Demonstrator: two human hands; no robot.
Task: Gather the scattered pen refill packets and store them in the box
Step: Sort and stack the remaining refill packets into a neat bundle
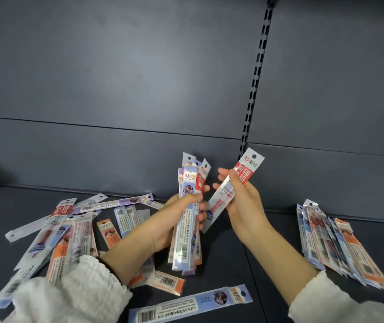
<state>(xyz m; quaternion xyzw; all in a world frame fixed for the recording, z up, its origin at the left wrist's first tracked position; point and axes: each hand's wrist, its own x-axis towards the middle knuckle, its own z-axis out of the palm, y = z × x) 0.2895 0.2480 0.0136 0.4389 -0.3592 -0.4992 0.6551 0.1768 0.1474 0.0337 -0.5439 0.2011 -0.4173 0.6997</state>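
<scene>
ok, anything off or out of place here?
Nothing damaged. Loose packets lie criss-crossed on the shelf; one strays near the front edge. Left hand holds a bundle, right hand one packet.

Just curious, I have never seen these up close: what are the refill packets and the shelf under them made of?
The packets, like the red-topped one in the right hand, look like thin glossy clear plastic film with printed inserts; they glare and flex. The shelf and slotted back panel look like matte dark-painted metal, though that is a guess.
</scene>
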